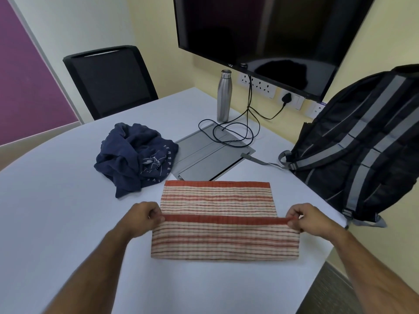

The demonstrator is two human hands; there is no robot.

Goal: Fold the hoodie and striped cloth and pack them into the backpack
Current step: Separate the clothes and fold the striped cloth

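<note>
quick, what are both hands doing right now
Left hand: closed, pinching the left end of the striped cloth at its red edge.
Right hand: closed, pinching the right end of that same red edge.

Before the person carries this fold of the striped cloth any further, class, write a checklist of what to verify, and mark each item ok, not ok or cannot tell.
1. Left hand pinches the red edge of the striped cloth: ok.
2. Right hand pinches the same edge at the other end: ok.
3. Held edge runs straight between the hands: ok.
4. Hoodie folded: not ok, it lies crumpled on the table.
5. Hoodie clear of the striped cloth: cannot tell, their edges meet in this view.
6. Backpack open for packing: cannot tell, no opening shows.
</note>
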